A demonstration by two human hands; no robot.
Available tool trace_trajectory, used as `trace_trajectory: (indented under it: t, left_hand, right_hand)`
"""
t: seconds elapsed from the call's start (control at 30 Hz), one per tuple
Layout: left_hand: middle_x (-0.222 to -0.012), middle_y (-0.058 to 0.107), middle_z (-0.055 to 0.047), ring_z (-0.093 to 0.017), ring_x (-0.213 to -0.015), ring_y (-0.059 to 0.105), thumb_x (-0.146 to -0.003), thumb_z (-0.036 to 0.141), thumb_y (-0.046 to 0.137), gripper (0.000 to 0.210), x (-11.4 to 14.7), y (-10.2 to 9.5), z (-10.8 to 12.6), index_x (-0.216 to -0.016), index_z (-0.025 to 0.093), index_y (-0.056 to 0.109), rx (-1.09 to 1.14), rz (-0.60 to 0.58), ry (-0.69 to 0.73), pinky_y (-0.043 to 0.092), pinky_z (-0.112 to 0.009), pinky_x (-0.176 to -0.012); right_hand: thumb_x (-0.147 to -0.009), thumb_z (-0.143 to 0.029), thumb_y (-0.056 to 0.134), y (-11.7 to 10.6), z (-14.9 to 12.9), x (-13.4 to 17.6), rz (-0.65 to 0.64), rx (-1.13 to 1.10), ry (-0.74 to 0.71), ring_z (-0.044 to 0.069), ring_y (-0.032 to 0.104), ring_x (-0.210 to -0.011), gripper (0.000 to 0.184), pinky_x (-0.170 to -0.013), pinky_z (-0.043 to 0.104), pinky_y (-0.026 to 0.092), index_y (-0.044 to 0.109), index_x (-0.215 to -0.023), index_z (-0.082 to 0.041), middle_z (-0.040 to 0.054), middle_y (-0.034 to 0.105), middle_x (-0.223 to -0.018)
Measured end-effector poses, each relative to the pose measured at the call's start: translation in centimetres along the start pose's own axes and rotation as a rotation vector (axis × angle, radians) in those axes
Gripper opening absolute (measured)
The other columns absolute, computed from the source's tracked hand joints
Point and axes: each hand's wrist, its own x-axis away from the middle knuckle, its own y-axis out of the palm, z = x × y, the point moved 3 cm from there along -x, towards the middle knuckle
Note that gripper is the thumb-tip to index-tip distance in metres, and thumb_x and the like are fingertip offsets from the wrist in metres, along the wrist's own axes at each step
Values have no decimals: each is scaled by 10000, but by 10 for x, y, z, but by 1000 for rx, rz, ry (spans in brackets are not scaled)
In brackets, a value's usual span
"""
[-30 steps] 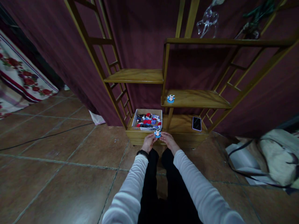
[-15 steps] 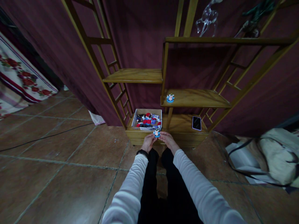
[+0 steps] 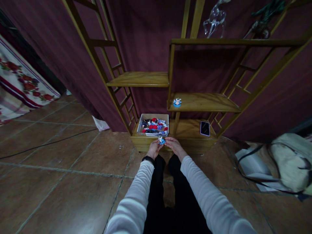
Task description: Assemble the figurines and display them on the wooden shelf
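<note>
Between my hands, just in front of the low shelf unit, is a small figurine (image 3: 161, 140) with a blue base. My left hand (image 3: 154, 149) grips it from the left, and my right hand (image 3: 175, 145) pinches the right side of its base. Right behind them, a shallow cardboard box (image 3: 166, 117) rests on the bottom shelf, filled with many small red, white, dark and purple figures. A similar figurine (image 3: 177, 102) on a blue base stands at the left end of the middle shelf (image 3: 207, 101).
A phone (image 3: 205, 128) lies on the bottom shelf at right. Higher up stand a glass horse (image 3: 214, 20) and a dark green ornament (image 3: 264, 21). A pale bag (image 3: 290, 162) sits on the floor at right. A black cable (image 3: 53, 142) crosses the tiles at left.
The figurine in my hands has been turned and now shows more of its side. Both hands stay in nearly the same place.
</note>
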Motion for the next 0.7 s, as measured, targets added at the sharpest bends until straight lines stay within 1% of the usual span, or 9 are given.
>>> trace_trajectory:
  t: [0.17,0.4,0.5,0.7]
  left_hand:
    - [-745,669,-81,-118,-678,629,-769,77,543,108,0,1,0,-800,107,641,7,-25,12,496,-238,-701]
    - [-764,670,-88,-136,-737,636,-738,58,595,84,-2,0,-1,-798,96,639,53,-30,24,505,-277,-773]
    - [-767,672,-91,-144,-758,637,-720,55,621,90,-2,0,-1,-800,91,641,43,-30,28,507,-285,-788]
    - [-792,675,-76,-134,-756,635,-675,64,674,159,0,2,-1,-827,104,648,23,-69,62,504,-270,-784]
  right_hand:
    - [-543,-244,757,0,0,0,5,-8,-13,171,647,-807,266,-869,359,460,660,-781,-174,34,694,-836]
    - [-533,-237,762,1,-1,1,14,-22,-46,189,635,-880,283,-923,365,427,668,-790,-165,43,699,-848]
    - [-530,-229,762,1,-2,1,25,-14,-44,188,635,-871,298,-917,357,425,671,-806,-164,42,700,-837]
    - [-535,-235,752,2,-1,1,33,10,-24,175,636,-842,309,-870,340,449,671,-826,-173,34,696,-867]
